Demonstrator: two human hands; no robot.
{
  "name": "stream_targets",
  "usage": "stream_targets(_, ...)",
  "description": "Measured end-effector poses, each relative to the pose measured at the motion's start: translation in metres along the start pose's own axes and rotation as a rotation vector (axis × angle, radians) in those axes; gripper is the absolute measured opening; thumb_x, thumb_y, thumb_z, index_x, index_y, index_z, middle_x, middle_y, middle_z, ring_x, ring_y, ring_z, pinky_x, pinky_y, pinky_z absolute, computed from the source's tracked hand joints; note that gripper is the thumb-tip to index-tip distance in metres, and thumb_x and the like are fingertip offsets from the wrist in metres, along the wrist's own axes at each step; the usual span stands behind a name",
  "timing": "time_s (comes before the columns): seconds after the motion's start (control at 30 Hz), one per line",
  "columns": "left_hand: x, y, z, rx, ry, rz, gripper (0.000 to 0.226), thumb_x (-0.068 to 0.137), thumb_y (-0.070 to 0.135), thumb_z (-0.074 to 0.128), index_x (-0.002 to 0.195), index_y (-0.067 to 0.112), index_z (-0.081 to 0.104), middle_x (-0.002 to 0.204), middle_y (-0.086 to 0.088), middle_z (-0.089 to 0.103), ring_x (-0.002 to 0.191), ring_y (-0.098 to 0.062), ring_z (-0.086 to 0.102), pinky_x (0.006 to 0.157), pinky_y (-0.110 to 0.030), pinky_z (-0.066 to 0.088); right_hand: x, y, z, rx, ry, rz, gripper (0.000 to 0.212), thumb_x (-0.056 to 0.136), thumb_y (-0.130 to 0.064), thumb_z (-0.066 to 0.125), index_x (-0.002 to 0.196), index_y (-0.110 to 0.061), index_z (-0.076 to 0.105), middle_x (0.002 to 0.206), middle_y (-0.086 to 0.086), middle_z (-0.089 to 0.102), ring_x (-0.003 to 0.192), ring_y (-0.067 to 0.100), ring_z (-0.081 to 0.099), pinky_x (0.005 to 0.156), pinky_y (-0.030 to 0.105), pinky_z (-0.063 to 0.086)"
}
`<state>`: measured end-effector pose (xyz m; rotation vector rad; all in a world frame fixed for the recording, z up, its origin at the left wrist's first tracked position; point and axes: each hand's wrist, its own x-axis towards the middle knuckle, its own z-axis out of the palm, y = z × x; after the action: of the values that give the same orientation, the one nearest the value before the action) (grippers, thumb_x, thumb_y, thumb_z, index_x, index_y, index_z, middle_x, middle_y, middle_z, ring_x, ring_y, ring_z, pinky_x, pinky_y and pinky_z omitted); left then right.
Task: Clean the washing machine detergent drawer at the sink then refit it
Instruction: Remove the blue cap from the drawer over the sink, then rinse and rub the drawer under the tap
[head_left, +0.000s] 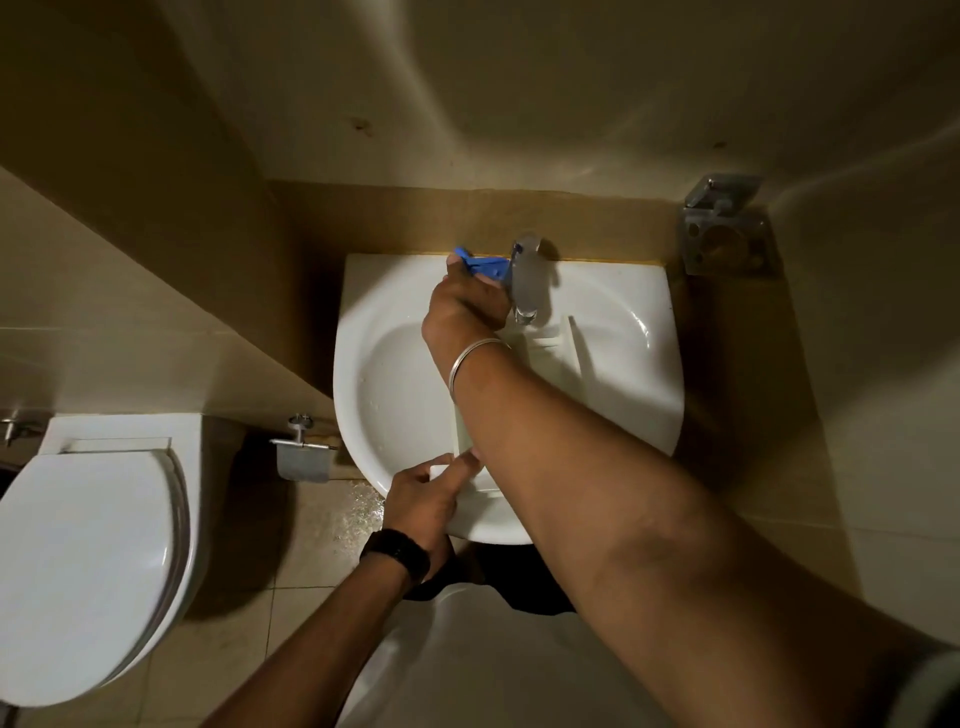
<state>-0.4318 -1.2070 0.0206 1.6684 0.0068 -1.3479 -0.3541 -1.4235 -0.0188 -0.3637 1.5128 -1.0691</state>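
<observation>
The white detergent drawer (556, 353) lies lengthwise in the white sink (395, 374), its far end under the chrome tap (527, 283). My right forearm crosses over it and hides its middle. My left hand (426, 499) grips the drawer's near end at the sink's front rim. My right hand (465, 301) is raised at the back left of the basin, shut on a blue plastic piece (485, 266) beside the tap. No water stream is visible.
A toilet (88, 561) with its lid down stands to the left. A paper holder (301, 457) hangs between toilet and sink. A metal wall bracket (727, 228) sits at the back right. The floor by the sink looks wet.
</observation>
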Motion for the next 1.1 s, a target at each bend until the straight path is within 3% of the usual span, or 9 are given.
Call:
stream_targets(0.07,-0.001,0.001,0.000,-0.005,0.012,-0.009,0.015,0.091,0.017,0.077,0.084,0.006,0.071,0.074,-0.005,0.061,0.051,-0.004,0.054,0.052,-0.016,0.050,-0.002,-0.003,0.001,-0.034,0.011,-0.027,0.027,0.082,-0.005,0.085,0.075,-0.019,0.062,0.079,0.008,0.074,0.074,0.025,0.071,0.078,0.035,0.059)
stream_targets(0.23,0.002,0.001,0.000,0.005,0.010,-0.009,0.026,0.091,0.014,0.076,0.071,0.011,0.061,0.066,-0.002,0.055,0.048,-0.004,0.050,0.048,-0.016,0.046,0.003,0.004,-0.006,-0.153,0.015,0.008,0.022,0.085,-0.013,0.083,0.102,-0.002,0.074,0.096,0.012,0.079,0.082,0.025,0.074,0.078,0.032,0.059)
stream_targets(0.37,0.000,0.005,0.003,-0.025,-0.019,-0.029,0.021,0.092,0.014,0.075,0.074,0.007,0.067,0.056,0.007,0.063,0.047,-0.001,0.058,0.048,-0.015,0.049,0.005,-0.002,-0.009,-0.244,-0.006,0.052,0.022,0.082,-0.011,0.085,0.101,-0.005,0.076,0.091,0.005,0.077,0.082,0.023,0.074,0.077,0.031,0.059)
stream_targets(0.5,-0.001,0.008,0.002,-0.055,-0.056,-0.035,0.015,0.094,0.014,0.075,0.087,0.001,0.071,0.057,0.007,0.068,0.048,-0.001,0.064,0.046,-0.015,0.049,-0.019,-0.018,-0.034,-0.180,-0.244,0.015,0.009,0.084,0.001,0.079,0.091,-0.003,0.076,0.079,0.007,0.074,0.077,0.023,0.073,0.079,0.032,0.060)
stream_targets(0.63,0.005,0.008,-0.005,-0.026,-0.077,-0.043,0.025,0.087,0.031,0.083,0.090,0.007,0.077,0.069,0.006,0.074,0.067,-0.009,0.071,0.063,-0.020,0.056,-0.044,-0.048,-0.107,-0.477,-0.510,-0.311,0.021,0.092,-0.019,0.078,0.083,-0.001,0.071,0.078,0.009,0.077,0.073,0.020,0.077,0.079,0.043,0.064)
stream_targets(0.73,0.013,0.010,-0.015,0.080,-0.098,-0.040,0.045,0.058,0.064,0.086,0.072,0.022,0.079,0.082,-0.002,0.068,0.084,-0.021,0.060,0.088,-0.041,0.057,-0.039,-0.066,-0.172,-0.891,-0.447,-0.682,0.030,0.091,-0.036,0.075,0.072,-0.014,0.068,0.069,-0.004,0.072,0.068,0.017,0.068,0.074,0.038,0.057)
stream_targets(0.83,0.018,0.016,-0.020,0.143,-0.135,-0.058,0.044,0.053,0.069,0.082,0.069,0.028,0.082,0.084,-0.002,0.070,0.087,-0.025,0.064,0.099,-0.051,0.057,-0.029,-0.080,-0.225,-1.129,-0.328,-0.799,0.013,0.090,-0.032,0.077,0.093,-0.018,0.077,0.094,-0.007,0.077,0.091,0.016,0.071,0.088,0.032,0.055)
stream_targets(0.93,0.020,0.022,-0.020,0.157,-0.164,-0.067,0.025,0.061,0.059,0.081,0.072,0.037,0.084,0.076,0.011,0.078,0.093,-0.021,0.071,0.100,-0.049,0.059,-0.018,-0.090,-0.259,-1.147,-0.233,-0.624,0.031,0.089,-0.032,0.080,0.115,-0.018,0.073,0.113,-0.005,0.074,0.106,0.016,0.067,0.095,0.028,0.051)
stream_targets(1.1,0.034,0.022,-0.027,0.116,-0.180,-0.120,0.060,0.053,0.058,0.084,0.091,0.011,0.083,0.091,-0.004,0.080,0.109,-0.033,0.070,0.095,-0.054,0.061,-0.001,-0.101,-0.273,-1.037,-0.285,-0.110,0.077,0.074,-0.069,0.077,0.137,-0.031,0.058,0.129,-0.009,0.067,0.114,0.014,0.066,0.106,0.040,0.051)
